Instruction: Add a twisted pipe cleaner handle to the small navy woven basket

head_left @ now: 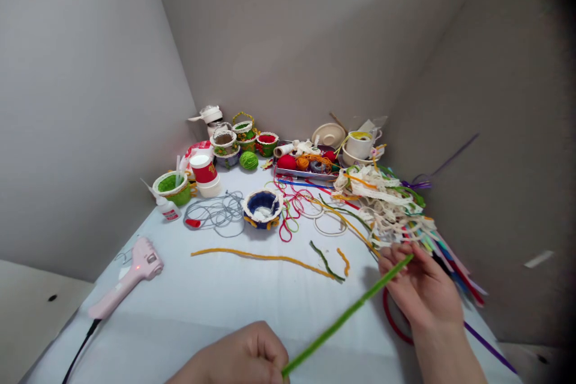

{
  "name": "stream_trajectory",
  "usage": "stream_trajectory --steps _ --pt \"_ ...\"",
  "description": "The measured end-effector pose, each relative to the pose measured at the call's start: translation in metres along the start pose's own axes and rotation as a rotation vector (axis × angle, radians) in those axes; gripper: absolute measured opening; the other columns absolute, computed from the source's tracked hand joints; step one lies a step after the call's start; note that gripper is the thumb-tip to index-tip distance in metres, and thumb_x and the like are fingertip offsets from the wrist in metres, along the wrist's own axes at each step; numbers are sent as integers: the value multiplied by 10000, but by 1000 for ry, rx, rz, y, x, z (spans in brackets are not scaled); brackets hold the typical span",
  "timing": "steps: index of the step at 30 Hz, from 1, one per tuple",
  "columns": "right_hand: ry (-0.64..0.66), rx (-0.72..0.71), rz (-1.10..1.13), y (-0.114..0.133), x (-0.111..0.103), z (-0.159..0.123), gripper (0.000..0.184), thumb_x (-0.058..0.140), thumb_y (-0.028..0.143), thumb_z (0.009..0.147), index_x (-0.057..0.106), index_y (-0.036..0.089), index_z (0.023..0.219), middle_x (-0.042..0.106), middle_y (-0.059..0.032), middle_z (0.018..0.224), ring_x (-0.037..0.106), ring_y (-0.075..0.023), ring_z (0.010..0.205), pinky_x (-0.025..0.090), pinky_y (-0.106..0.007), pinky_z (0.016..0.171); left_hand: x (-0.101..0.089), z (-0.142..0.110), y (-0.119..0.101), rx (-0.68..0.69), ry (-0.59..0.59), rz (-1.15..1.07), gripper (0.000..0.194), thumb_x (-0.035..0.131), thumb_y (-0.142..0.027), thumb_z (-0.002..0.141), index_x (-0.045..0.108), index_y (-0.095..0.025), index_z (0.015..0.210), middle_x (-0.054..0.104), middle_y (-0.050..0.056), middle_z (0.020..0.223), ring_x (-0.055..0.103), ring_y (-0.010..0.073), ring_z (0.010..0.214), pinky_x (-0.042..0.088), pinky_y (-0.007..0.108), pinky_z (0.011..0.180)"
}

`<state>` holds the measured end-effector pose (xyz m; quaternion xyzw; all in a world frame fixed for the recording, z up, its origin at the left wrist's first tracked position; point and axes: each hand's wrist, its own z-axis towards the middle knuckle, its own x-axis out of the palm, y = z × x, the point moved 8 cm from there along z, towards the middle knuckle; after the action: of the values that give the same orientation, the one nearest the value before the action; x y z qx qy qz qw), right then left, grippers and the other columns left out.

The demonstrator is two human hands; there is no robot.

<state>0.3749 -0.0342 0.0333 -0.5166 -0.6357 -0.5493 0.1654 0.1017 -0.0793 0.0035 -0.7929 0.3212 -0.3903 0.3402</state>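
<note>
A bright green pipe cleaner (pixel 346 316) stretches diagonally between my hands, above the near part of the table. My left hand (pixel 245 355) is closed on its lower end at the bottom edge of the view. At the upper end, my right hand (pixel 425 291) has its palm turned up and its fingers curled, with the tip of the pipe cleaner at the fingertips. A red ring (pixel 396 323) lies partly hidden behind my right hand. A yellow-orange pipe cleaner (pixel 265 256), a dark green one (pixel 321 255) and a short orange piece (pixel 344 262) lie on the table beyond.
A pink glue gun (pixel 130 279) rests at left, its light on. A blue basket (pixel 261 210) stands mid-table beside grey cord (pixel 216 213). A tray (pixel 306 173) of yarn sits behind. Lace trims (pixel 382 192) are heaped at right. A glue bottle (pixel 168 209) stands far left.
</note>
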Motion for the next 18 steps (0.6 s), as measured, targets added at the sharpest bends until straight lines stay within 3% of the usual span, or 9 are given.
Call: stream_trajectory --steps 4,8,12,15,18 --pt "8 66 130 -8 4 -3 269 752 111 654 495 182 695 467 52 623 461 -47 506 445 -148 417 1 1 5 -41 10 60 374 735 -367 588 467 -157 434 281 -73 372 226 29 347 116 216 350" --pt "29 91 150 -5 5 -1 300 787 90 654 586 191 852 529 50 700 480 -9 513 426 -61 397 3 2 1 61 41 -181 422 753 -449 559 479 -152 436 350 -52 361 246 33 342 93 224 352" --pt "-83 -30 -44 10 -10 8 403 865 138 553 645 178 888 574 41 763 483 4 520 458 -60 423 -2 4 -1 108 -11 -320 423 796 -454 534 526 -131 498 522 6 448 321 29 340 103 216 353" --pt "-137 -129 -237 20 -16 11 431 892 212 507 684 149 879 582 23 775 486 -14 535 433 -83 388 -6 4 1 86 -55 -305 445 815 -470 506 537 -123 517 582 34 489 314 19 316 139 201 345" --pt "-133 -188 -398 25 -15 11 473 895 279 500 711 123 906 580 3 745 487 -37 554 419 -97 377 -14 2 2 68 -110 -231 454 823 -496 478 566 -126 538 597 35 496 439 65 358 237 186 352"
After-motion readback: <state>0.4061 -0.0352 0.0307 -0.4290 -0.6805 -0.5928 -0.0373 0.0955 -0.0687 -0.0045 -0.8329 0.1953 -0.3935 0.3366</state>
